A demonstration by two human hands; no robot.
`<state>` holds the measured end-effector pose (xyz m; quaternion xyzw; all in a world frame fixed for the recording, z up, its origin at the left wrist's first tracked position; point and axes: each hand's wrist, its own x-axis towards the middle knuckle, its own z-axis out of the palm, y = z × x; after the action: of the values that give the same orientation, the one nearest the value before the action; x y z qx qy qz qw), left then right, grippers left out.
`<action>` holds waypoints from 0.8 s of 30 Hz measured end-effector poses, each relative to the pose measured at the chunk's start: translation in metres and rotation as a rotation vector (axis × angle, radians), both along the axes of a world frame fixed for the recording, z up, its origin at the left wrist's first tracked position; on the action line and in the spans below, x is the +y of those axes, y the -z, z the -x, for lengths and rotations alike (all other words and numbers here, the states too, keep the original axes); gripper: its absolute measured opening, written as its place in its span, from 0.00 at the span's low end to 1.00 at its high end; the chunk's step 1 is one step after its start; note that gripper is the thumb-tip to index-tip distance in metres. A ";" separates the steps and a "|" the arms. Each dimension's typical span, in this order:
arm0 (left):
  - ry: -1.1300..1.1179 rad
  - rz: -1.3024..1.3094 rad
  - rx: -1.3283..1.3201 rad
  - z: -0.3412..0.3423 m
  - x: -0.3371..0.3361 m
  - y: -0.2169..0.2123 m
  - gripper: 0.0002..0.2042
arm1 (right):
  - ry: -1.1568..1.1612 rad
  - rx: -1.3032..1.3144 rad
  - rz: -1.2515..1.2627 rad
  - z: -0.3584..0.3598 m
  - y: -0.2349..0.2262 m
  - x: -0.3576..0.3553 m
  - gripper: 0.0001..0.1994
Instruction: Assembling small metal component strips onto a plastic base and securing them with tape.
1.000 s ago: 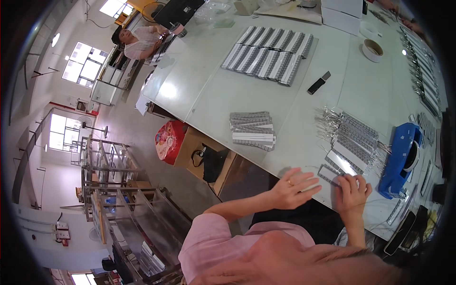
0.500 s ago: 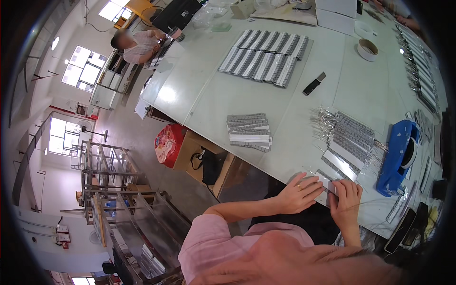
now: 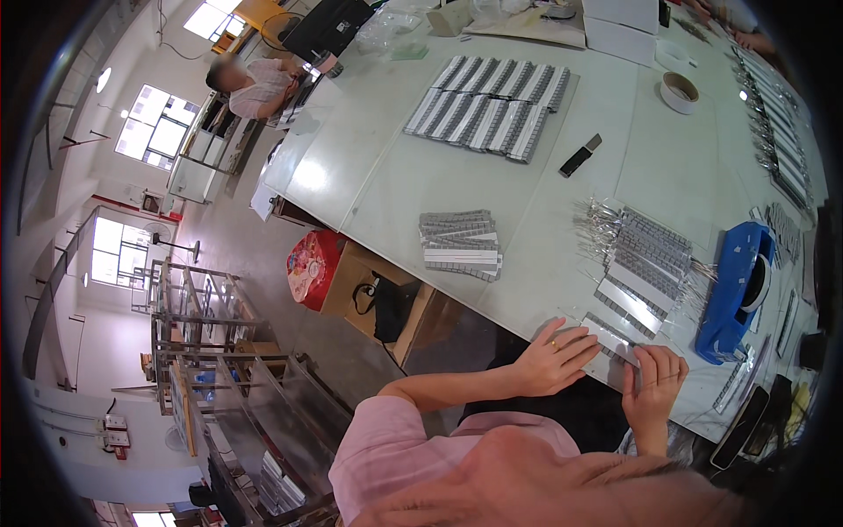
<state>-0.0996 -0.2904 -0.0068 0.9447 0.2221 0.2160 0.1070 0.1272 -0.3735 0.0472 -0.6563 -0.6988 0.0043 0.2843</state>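
A flat white-and-grey strip (image 3: 612, 341) lies at the near table edge between my two hands. My left hand (image 3: 555, 358), with a ring on one finger, presses its fingers on the left end of the strip. At the opposite end, my right hand (image 3: 654, 378) has its fingers bent over the strip, the thumb tucked at the near side. Just beyond them a fanned pile of similar strips (image 3: 650, 255) with thin wire ends lies on the table. A blue tape dispenser (image 3: 733, 294) stands to the right of my right hand.
A smaller strip stack (image 3: 461, 244) sits left, with neat rows of strips (image 3: 488, 105) farther off. A utility knife (image 3: 580, 156) and tape roll (image 3: 679, 91) lie mid-table. A cardboard box (image 3: 413, 321) and red stool (image 3: 313, 268) stand below the left edge. Another person (image 3: 255, 86) sits far left.
My right hand has slid right along the strip to its end, uncovering more of the strip. My left hand has stayed in place.
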 end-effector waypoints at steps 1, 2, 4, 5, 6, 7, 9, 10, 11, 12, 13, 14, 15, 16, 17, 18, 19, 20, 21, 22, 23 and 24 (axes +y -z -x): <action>0.002 0.000 0.001 0.000 0.001 0.000 0.29 | 0.004 -0.002 -0.036 0.000 0.000 -0.003 0.15; 0.004 0.001 -0.001 0.000 0.000 0.000 0.29 | 0.005 -0.002 -0.035 0.001 0.000 -0.005 0.15; 0.006 0.001 0.000 -0.001 -0.001 -0.001 0.29 | 0.009 -0.018 -0.095 0.002 0.000 -0.010 0.13; 0.004 0.004 -0.002 0.000 -0.002 -0.002 0.29 | 0.007 -0.016 -0.097 0.003 0.001 -0.012 0.13; 0.003 0.008 -0.004 0.000 -0.003 -0.002 0.29 | -0.003 -0.006 -0.105 0.004 0.002 -0.013 0.12; 0.000 0.006 -0.003 -0.001 -0.005 -0.003 0.29 | -0.012 0.005 -0.113 0.004 0.003 -0.016 0.12; 0.000 0.019 -0.007 -0.001 -0.007 -0.004 0.29 | -0.015 0.004 -0.119 0.006 0.004 -0.021 0.12; 0.003 0.021 -0.008 -0.001 -0.009 -0.004 0.29 | -0.013 -0.001 -0.119 0.007 0.005 -0.024 0.11; 0.009 0.027 0.000 -0.002 -0.009 -0.003 0.28 | -0.006 -0.006 -0.116 0.008 0.004 -0.025 0.11; 0.021 0.039 0.004 -0.004 -0.010 -0.001 0.28 | 0.003 -0.014 -0.121 0.009 0.004 -0.029 0.12; 0.025 0.041 0.022 -0.004 -0.010 0.003 0.27 | 0.020 -0.028 -0.119 0.010 0.004 -0.034 0.12; 0.035 0.050 0.036 -0.005 -0.011 0.009 0.26 | 0.024 -0.017 -0.156 0.012 0.006 -0.035 0.12; 0.062 0.065 -0.028 -0.005 -0.008 0.013 0.23 | 0.045 -0.012 -0.180 0.013 0.011 -0.036 0.13; 0.071 0.081 -0.009 -0.002 -0.006 0.013 0.22 | 0.047 0.020 -0.144 0.014 0.017 -0.038 0.13; 0.019 0.074 0.013 -0.001 -0.005 0.003 0.20 | 0.042 0.031 -0.167 0.018 0.019 -0.035 0.13; 0.007 0.038 -0.021 0.005 -0.005 0.002 0.19 | 0.021 0.022 -0.184 0.022 0.019 -0.032 0.13; -0.030 0.015 0.024 0.008 -0.003 -0.009 0.20 | 0.013 0.018 -0.166 0.026 0.015 -0.031 0.14; -0.038 0.004 0.030 0.009 -0.002 -0.015 0.21 | 0.008 0.016 -0.161 0.027 0.016 -0.030 0.14; -0.052 -0.016 0.038 0.007 0.000 -0.017 0.21 | 0.046 0.004 -0.158 0.026 0.021 -0.034 0.14; -0.043 -0.013 0.022 0.004 -0.001 -0.016 0.21 | 0.079 -0.005 -0.161 0.024 0.024 -0.039 0.15; -0.043 -0.020 0.010 -0.001 -0.003 -0.014 0.21 | 0.146 -0.024 -0.154 0.020 0.026 -0.046 0.14; -0.025 -0.027 0.007 -0.007 -0.007 -0.015 0.21 | 0.214 -0.037 -0.146 0.014 0.026 -0.054 0.14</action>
<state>-0.0930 -0.2975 0.0078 0.9440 0.2312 0.2172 0.0909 0.1135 -0.4280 0.0207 -0.7046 -0.6284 -0.0888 0.3173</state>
